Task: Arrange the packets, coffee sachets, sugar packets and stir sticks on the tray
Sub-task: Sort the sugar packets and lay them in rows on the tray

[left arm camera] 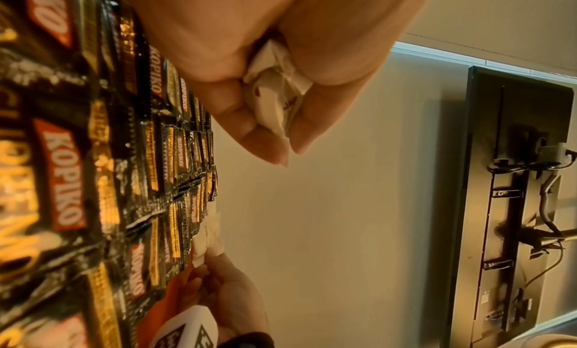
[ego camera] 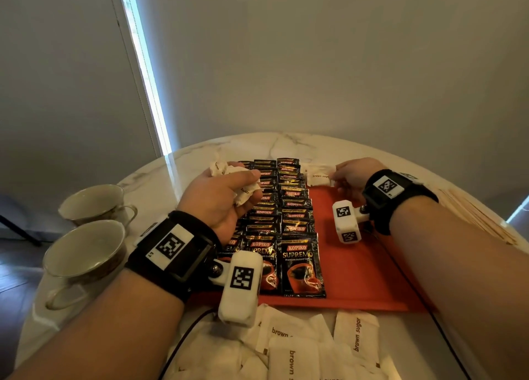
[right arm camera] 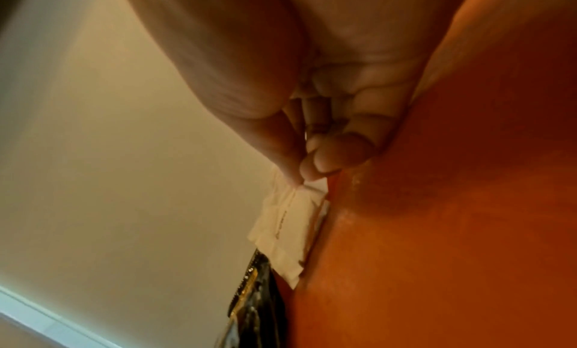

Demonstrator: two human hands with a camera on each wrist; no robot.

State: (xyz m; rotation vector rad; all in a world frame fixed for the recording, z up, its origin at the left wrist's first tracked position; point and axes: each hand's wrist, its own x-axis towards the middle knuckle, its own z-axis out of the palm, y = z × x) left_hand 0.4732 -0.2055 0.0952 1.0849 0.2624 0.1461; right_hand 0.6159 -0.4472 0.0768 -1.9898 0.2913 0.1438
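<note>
An orange tray [ego camera: 357, 268] lies on the marble table, with rows of black coffee sachets [ego camera: 297, 222] overlapping along its left half. My left hand [ego camera: 226, 190] hovers over those rows and grips a crumpled bunch of white sugar packets [ego camera: 246, 190], seen squeezed in the fist [left arm camera: 278, 99] in the left wrist view. My right hand [ego camera: 352, 176] is at the tray's far edge and pinches one white brown sugar packet [ego camera: 319, 175] by its corner [right arm camera: 290, 220], low over the tray beside the sachets. More brown sugar packets [ego camera: 300, 348] lie loose in front of the tray.
Two teacups [ego camera: 86, 253] stand at the table's left edge. Wooden stir sticks [ego camera: 472, 211] lie on the table right of the tray. A black cable [ego camera: 446, 339] runs across the tray's near right corner. The tray's right half [right arm camera: 452, 230] is bare orange.
</note>
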